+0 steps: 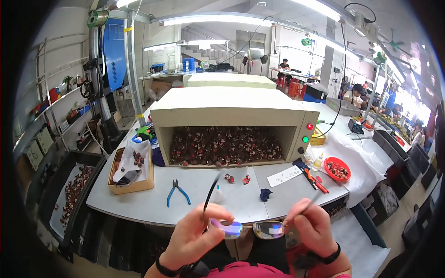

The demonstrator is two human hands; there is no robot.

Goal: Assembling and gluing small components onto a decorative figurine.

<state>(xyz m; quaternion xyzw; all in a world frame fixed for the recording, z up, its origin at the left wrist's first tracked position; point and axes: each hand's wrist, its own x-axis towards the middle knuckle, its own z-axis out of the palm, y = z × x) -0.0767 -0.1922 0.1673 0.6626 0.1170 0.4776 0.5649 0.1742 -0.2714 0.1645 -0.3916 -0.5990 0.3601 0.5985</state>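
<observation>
Both my hands hold a pair of eyeglasses (269,230) in front of me, just past the table's near edge. My left hand (197,236) pinches one end of the frame between thumb and fingers, and a dark temple arm rises beside it. At the other end, the fingers of my right hand (315,227) are closed on the other temple arm. Light glints blue and purple on the lenses. Beyond the glasses lie a small white-tipped bottle (218,194), a crumpled dark blue cloth (265,194) and blue-handled pliers (177,192).
A cream metal box (227,111) full of small dark and red parts (227,146) stands on the table (157,204). A yellowish tray (132,186) sits left; a red bowl (337,177), a white card (284,176) and orange-handled tools (315,180) lie right. Black bins (48,222) flank the table.
</observation>
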